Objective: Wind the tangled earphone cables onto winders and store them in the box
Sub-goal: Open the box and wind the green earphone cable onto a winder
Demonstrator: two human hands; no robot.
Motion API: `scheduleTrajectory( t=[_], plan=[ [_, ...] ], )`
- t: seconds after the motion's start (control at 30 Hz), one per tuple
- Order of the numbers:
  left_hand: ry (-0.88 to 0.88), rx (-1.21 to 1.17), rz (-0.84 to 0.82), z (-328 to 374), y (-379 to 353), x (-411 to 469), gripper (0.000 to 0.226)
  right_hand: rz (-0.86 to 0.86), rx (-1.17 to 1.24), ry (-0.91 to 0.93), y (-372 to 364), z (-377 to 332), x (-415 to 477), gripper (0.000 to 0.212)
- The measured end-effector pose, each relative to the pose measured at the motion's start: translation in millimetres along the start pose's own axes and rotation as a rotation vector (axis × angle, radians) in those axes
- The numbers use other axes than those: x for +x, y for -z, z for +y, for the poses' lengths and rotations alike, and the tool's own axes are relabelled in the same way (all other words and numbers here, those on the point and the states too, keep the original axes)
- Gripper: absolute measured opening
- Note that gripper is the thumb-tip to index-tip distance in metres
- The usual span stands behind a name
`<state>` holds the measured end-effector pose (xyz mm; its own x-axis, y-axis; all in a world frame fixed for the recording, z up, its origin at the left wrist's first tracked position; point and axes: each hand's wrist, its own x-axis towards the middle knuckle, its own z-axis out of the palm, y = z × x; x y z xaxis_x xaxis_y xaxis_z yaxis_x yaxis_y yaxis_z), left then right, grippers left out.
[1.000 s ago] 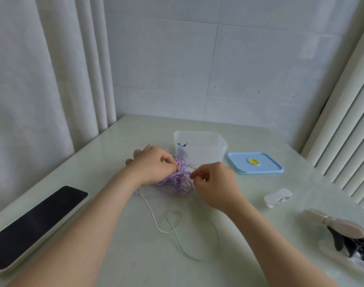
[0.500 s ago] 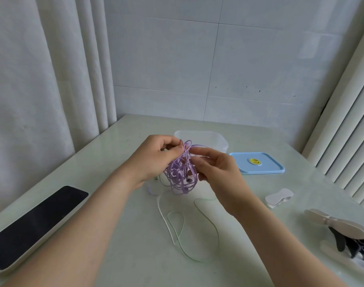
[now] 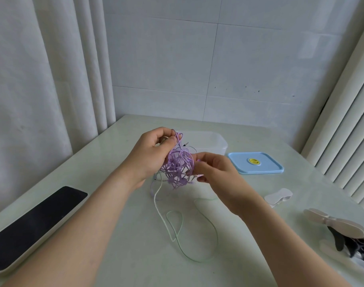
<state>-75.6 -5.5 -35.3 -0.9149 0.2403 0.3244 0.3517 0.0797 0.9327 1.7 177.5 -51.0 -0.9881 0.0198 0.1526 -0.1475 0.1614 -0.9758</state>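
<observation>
A tangled purple earphone cable [image 3: 178, 167] hangs in the air between my hands, above the table. My left hand [image 3: 151, 155] pinches the top of the tangle. My right hand [image 3: 215, 171] pinches strands at its lower right side. A pale green cable [image 3: 194, 235] trails from the tangle and lies in loops on the table in front of me. The clear plastic box [image 3: 213, 142] stands just behind the tangle, partly hidden by it. A white winder [image 3: 278, 196] lies to the right.
The box's blue lid [image 3: 256, 163] lies right of the box. A dark tablet in a white frame [image 3: 30, 226] lies at the near left. More winders and black parts [image 3: 342, 228] sit at the right table edge. Curtains and a tiled wall surround the table [image 3: 115, 245].
Both hands have lifted the purple tangle off the table and raised it higher. The green cable was dragged along and its loops have shifted.
</observation>
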Motion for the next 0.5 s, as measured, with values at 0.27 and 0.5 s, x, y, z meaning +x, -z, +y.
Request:
scheduleTrajectory(
  t=[0.27,0.5],
  plan=[
    [-0.039,0.118,0.090,0.1,2.4,-0.3,0.023,0.097,0.046,-0.008,5.3,2.3,2.1,0.019],
    [-0.239,0.574,0.182,-3.7,0.0,-3.5,0.010,0.284,0.026,-0.063,2.6,1.2,4.2,0.022]
  ],
)
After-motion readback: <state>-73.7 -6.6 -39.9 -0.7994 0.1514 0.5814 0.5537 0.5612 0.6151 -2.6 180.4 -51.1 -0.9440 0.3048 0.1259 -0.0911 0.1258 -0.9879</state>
